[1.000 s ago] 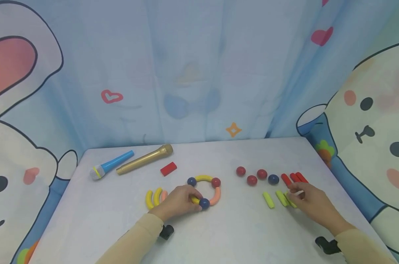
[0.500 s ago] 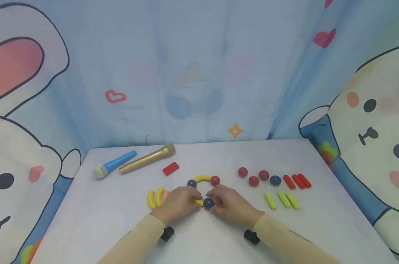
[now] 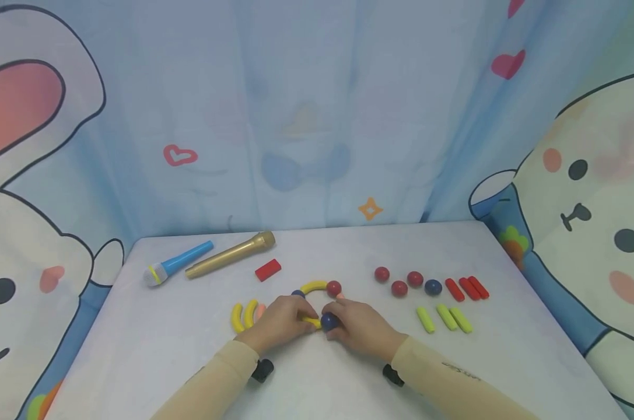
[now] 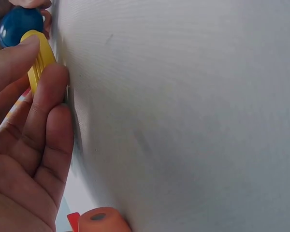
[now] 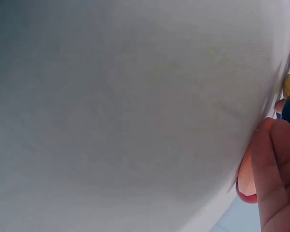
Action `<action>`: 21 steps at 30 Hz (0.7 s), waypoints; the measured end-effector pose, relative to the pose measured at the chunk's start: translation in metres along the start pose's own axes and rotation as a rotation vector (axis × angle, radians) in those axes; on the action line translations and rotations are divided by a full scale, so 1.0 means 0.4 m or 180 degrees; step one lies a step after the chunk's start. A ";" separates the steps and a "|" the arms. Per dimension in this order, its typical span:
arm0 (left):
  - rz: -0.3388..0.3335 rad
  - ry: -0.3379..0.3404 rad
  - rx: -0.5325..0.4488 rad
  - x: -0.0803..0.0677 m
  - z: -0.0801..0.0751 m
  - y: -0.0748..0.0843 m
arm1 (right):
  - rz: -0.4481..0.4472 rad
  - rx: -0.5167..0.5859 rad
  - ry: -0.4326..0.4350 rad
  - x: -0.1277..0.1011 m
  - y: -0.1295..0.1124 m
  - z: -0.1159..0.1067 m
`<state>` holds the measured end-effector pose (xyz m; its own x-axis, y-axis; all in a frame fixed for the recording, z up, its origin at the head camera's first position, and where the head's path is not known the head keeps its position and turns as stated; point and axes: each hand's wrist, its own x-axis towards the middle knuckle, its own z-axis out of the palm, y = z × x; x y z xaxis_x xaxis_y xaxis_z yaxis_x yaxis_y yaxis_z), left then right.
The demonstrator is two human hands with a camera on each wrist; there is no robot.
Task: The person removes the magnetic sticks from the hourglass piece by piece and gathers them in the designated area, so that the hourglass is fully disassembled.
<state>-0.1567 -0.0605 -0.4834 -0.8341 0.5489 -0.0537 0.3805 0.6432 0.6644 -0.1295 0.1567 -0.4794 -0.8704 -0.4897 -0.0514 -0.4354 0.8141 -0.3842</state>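
A toy ring of curved pieces and balls lies in the middle of the white table [image 3: 348,373]. Its far yellow arc [image 3: 314,286] and a red ball [image 3: 334,287] show above my hands. My left hand [image 3: 301,318] pinches the near yellow curved piece [image 3: 310,320], which the left wrist view shows between the fingertips [image 4: 43,82] beside the blue ball [image 4: 18,25]. My right hand [image 3: 335,324] grips that blue ball [image 3: 328,321] from the right. A salmon curved piece [image 5: 246,181] lies under its fingers [image 5: 275,159]. The hands hide the ring's near half.
At the back left lie a blue toy microphone [image 3: 177,262], a gold microphone [image 3: 230,255] and a red block [image 3: 268,269]. Spare yellow arcs [image 3: 243,315] sit left of my left hand. To the right are red balls [image 3: 399,288], a blue ball [image 3: 433,286], red sticks [image 3: 466,289] and green sticks [image 3: 445,319].
My right hand left the green sticks at the right and came across to the ring, where it now grips the blue ball. My left hand stayed on the yellow piece.
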 end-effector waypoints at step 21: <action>-0.0007 0.0038 -0.0267 0.003 0.017 0.006 | 0.0072 0.1238 -0.0184 -0.014 0.035 -0.008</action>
<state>-0.1542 -0.0546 -0.4872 -0.8398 0.5409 -0.0468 0.3443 0.5973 0.7244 -0.1314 0.1720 -0.4817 -0.8594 -0.4989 -0.1115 -0.2870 0.6513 -0.7024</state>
